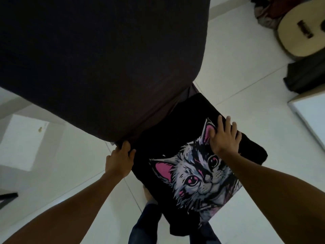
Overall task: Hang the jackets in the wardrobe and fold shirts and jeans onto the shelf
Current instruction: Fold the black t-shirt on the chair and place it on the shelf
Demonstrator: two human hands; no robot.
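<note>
A black shirt (pixel 175 138) with a grey and pink cat print lies draped in front of me, low in the middle of the head view. My right hand (pixel 223 136) rests flat on it with fingers spread, over the cat's ear. My left hand (pixel 121 159) grips the shirt's left edge, fingers curled under the cloth. A large dark brown cloth surface (pixel 88 59) fills the upper left, and the shirt's far end meets it.
White tiled floor (pixel 246 85) lies all around. A guitar (pixel 302 32) leans at the upper right, with a clothes heap (pixel 269 11) behind it and a dark bag (pixel 307 76) below. A white panel (pixel 313 117) stands at the right edge. My legs in dark jeans (pixel 146 224) show below.
</note>
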